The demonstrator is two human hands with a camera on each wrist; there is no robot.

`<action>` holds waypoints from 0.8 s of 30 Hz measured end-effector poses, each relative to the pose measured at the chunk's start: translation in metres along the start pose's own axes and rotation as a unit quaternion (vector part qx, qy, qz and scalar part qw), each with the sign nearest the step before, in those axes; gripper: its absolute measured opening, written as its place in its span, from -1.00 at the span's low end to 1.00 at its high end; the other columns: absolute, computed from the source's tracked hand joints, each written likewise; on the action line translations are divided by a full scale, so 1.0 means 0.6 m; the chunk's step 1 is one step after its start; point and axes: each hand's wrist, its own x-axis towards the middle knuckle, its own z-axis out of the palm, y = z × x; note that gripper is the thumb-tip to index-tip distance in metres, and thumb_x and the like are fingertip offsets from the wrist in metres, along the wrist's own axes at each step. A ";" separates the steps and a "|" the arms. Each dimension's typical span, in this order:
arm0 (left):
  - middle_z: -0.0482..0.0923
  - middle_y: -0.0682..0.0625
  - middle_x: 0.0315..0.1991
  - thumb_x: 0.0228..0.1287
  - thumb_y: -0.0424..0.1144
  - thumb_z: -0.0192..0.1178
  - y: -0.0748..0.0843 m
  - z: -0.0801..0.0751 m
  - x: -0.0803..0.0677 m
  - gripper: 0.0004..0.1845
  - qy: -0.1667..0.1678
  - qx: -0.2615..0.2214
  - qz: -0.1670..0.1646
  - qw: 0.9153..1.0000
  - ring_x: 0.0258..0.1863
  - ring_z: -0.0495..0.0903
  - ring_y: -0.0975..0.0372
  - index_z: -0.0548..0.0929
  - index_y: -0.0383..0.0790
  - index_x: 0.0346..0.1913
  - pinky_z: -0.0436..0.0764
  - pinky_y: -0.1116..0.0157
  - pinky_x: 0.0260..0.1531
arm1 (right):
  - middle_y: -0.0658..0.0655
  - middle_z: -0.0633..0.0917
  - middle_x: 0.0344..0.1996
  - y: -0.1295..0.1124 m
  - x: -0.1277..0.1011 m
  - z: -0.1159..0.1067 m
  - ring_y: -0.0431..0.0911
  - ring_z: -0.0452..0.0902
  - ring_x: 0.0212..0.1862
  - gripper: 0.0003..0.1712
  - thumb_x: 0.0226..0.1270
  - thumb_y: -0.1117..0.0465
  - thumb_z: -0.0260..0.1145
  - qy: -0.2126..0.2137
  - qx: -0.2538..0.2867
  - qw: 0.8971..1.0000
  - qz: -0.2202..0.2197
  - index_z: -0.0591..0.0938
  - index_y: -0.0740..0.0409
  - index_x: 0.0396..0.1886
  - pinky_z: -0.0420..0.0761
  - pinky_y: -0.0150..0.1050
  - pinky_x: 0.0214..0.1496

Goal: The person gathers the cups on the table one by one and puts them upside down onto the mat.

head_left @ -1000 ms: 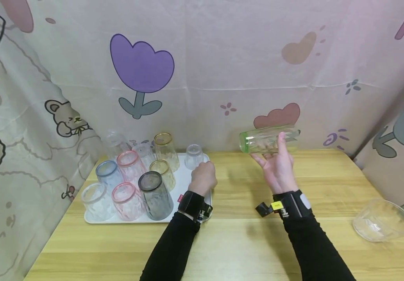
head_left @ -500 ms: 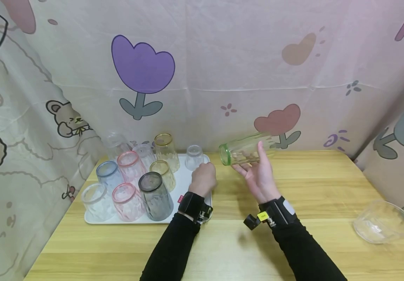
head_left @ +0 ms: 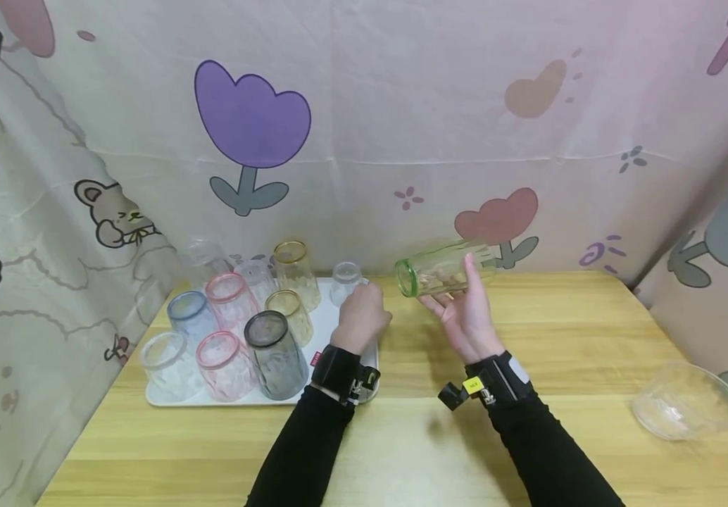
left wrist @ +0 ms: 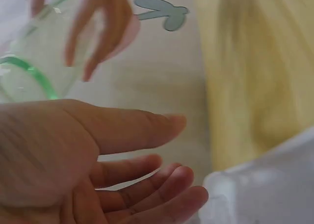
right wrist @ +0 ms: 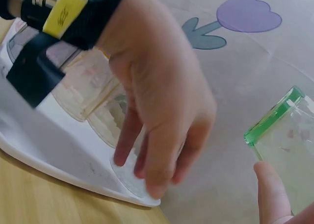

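Observation:
My right hand holds a clear drinking glass with a green end, tilted on its side above the table. The thumb lies on the near side of the glass, and its green end points left. My left hand hovers over the right part of a white tray, beside a small clear glass. In the left wrist view the left thumb and fingers are loosely extended with nothing between them. The right wrist view shows the left fingertips pointing down, overlapping the small glass.
Several glasses crowd the tray's left side, including a grey glass, pink glasses and amber glasses. A clear plastic bowl rests on the wooden table at the right. A printed curtain hangs behind.
My right hand has carried the green-ended glass left toward the tray and then held nearly still. My left hand has shifted slightly forward, overlapping more of the small glass.

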 end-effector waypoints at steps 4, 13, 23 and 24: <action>0.61 -0.28 0.12 0.19 -0.20 0.52 0.014 -0.017 -0.008 -0.38 0.008 -0.041 0.002 0.999 -0.04 0.68 -0.08 0.52 -0.39 0.22 0.71 0.04 -0.09 | 0.11 0.21 0.43 -0.007 0.003 -0.004 0.03 0.33 0.41 -0.13 0.55 -0.38 0.03 0.007 0.012 1.000 0.003 -0.12 -0.38 0.66 0.56 -0.16 0.35; 0.43 -0.28 0.39 0.09 0.02 0.60 0.038 -0.044 -0.026 0.04 0.027 -0.122 0.032 0.992 0.29 0.53 -0.11 0.27 -0.35 0.51 0.58 -0.03 0.24 | 0.07 0.26 0.30 -0.006 0.008 -0.012 0.06 0.28 0.44 -0.13 0.54 -0.38 0.05 0.025 0.020 0.999 0.011 -0.12 -0.42 0.64 0.59 -0.16 0.32; 0.44 -0.21 0.39 0.09 -0.01 0.61 0.052 -0.053 -0.032 0.03 0.050 -0.138 0.082 0.986 0.32 0.50 -0.04 0.28 -0.30 0.52 0.54 0.01 0.30 | 0.14 0.30 0.30 0.014 0.008 -0.003 -0.14 0.57 -0.09 -0.12 0.51 -0.43 0.04 0.007 0.051 0.998 0.049 -0.12 -0.30 0.59 0.70 -0.35 0.00; 0.43 -0.21 0.39 0.08 -0.02 0.61 0.053 -0.054 -0.032 0.02 0.055 -0.136 0.090 0.985 0.32 0.50 -0.03 0.29 -0.29 0.52 0.54 0.02 0.30 | 0.16 0.26 0.33 0.017 0.007 -0.001 -0.16 0.57 -0.15 -0.12 0.49 -0.43 0.05 0.003 0.057 0.997 0.052 -0.11 -0.30 0.58 0.69 -0.37 -0.04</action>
